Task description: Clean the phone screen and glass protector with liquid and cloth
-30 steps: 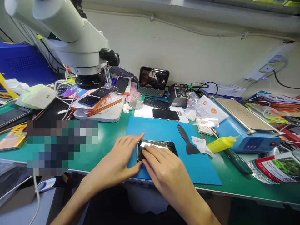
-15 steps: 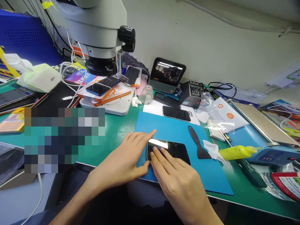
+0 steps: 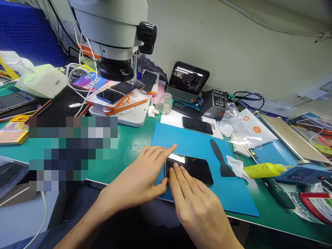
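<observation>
A black phone (image 3: pixel 193 168) lies screen-up on a blue mat (image 3: pixel 197 145) at the front of the green bench. My left hand (image 3: pixel 137 176) rests flat beside the phone's left end, its index finger along the far left corner and its thumb against the near corner. My right hand (image 3: pixel 194 204) lies over the phone's near left part, fingertips pressing flat on the glass. Neither hand lifts the phone.
A black plastic scraper (image 3: pixel 220 160), a crumpled white wipe (image 3: pixel 234 165) and a yellow squeeze bottle (image 3: pixel 264 170) lie right of the phone. A microscope (image 3: pixel 114 38) stands at the back left over stacked phones. Another dark phone (image 3: pixel 197 125), a small glass jar (image 3: pixel 166 103) and a propped screen (image 3: pixel 188 80) lie behind.
My view has dropped and swung left, so the bench appears shifted. My right fingertips have slid slightly back toward the phone's left end. My left hand keeps its place.
</observation>
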`<state>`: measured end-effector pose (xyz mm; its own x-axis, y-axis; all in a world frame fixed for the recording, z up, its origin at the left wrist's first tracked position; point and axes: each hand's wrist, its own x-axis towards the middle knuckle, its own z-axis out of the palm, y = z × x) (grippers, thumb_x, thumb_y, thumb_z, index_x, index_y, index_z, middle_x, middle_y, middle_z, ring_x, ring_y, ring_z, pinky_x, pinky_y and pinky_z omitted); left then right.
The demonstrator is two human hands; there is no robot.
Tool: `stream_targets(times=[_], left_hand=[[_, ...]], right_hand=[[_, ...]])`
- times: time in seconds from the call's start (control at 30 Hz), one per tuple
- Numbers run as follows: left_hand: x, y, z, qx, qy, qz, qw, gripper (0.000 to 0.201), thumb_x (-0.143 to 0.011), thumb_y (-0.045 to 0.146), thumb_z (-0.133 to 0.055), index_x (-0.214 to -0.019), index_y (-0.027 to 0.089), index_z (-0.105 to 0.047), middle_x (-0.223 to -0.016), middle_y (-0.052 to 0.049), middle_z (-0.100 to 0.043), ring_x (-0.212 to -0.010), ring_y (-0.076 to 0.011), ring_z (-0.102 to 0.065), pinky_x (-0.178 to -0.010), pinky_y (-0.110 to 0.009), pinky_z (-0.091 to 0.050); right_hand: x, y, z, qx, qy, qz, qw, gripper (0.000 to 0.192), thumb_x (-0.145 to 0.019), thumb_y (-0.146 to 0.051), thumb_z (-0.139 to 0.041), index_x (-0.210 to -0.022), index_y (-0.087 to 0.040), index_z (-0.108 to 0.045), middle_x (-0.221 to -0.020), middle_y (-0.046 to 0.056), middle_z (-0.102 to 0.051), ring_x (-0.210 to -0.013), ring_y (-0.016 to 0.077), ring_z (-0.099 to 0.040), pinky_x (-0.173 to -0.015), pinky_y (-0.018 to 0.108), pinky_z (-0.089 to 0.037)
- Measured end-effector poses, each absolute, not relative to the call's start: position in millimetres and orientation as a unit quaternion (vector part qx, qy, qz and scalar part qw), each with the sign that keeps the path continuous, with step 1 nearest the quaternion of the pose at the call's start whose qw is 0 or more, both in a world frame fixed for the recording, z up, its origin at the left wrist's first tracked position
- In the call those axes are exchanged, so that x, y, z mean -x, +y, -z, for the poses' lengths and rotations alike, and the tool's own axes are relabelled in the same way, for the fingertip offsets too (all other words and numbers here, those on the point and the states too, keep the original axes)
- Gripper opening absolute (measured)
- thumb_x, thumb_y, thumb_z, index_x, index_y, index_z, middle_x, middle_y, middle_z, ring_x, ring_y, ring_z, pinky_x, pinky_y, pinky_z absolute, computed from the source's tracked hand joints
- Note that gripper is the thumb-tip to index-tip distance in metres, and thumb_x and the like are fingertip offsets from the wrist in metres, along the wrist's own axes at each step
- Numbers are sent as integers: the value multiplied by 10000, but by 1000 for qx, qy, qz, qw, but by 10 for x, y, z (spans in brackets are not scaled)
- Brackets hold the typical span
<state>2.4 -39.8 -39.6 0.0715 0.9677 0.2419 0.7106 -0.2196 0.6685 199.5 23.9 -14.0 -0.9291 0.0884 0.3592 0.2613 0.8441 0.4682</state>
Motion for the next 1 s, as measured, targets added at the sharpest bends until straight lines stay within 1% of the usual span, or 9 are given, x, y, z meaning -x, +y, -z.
stream_targets(times=[0.13,0.37,0.5,0.63,0.77,0.83,0.9,1.0], left_hand=[[-21,-394,377,-706,598,-323,200,758,-1032,263,-572,-1702,322,-223,-1603,-77,-524,-1520,-300,-430,-1268,-519,-376],[-18,-395,363,-703,596,-330,205,734,-1025,250,-583,-1684,329,-270,-1577,-80,-548,-1498,-315,-458,-1253,-545,-393],[-21,-389,374,-704,597,-329,200,733,-1021,243,-581,-1678,322,-268,-1579,-81,-549,-1496,-312,-464,-1248,-543,-396],[-30,-388,386,-701,604,-324,198,752,-1006,242,-600,-1675,323,-268,-1589,-74,-539,-1502,-302,-453,-1259,-531,-388],[-40,-390,379,-701,606,-321,195,768,-997,221,-612,-1679,316,-272,-1612,-68,-519,-1518,-283,-431,-1273,-508,-380],[-42,-388,371,-707,602,-318,191,715,-1002,229,-623,-1654,332,-346,-1604,-56,-529,-1512,-278,-441,-1275,-500,-383],[-43,-387,370,-714,598,-311,190,610,-1023,257,-623,-1601,348,-449,-1595,-42,-545,-1505,-272,-456,-1276,-494,-387],[-42,-387,393,-709,602,-310,198,510,-1068,345,-600,-1570,349,-509,-1609,-40,-558,-1513,-267,-467,-1285,-499,-384]], right_hand=[[-2016,243,199,95,-943,269,171,388,-987,24,-457,-1158,-11,-804,-1202,230,-807,-1029,330,-832,-843,397,-719],[-2046,268,227,72,-948,251,182,343,-971,39,-502,-1172,47,-779,-1197,285,-791,-1033,361,-828,-819,411,-723],[-2055,278,200,79,-949,242,188,313,-964,28,-557,-1191,52,-772,-1205,286,-789,-1027,367,-829,-800,408,-721],[-2068,288,190,90,-945,224,221,277,-973,9,-591,-1173,36,-781,-1194,261,-801,-1016,353,-833,-796,404,-718],[-2063,324,159,111,-941,214,238,270,-1000,-24,-587,-1185,5,-780,-1222,236,-801,-1036,336,-830,-758,398,-712],[-2061,362,122,122,-940,204,245,258,-1022,-55,-582,-1175,-35,-788,-1220,207,-810,-1038,312,-830,-774,393,-706],[-2092,413,78,136,-939,162,270,233,-1035,-89,-598,-1165,-87,-791,-1197,159,-828,-1031,275,-830,-818,378,-697],[-2258,498,43,174,-919,69,347,247,-1018,-85,-635,-1222,-146,-759,-1212,105,-832,-1072,229,-817,-910,348,-665]])
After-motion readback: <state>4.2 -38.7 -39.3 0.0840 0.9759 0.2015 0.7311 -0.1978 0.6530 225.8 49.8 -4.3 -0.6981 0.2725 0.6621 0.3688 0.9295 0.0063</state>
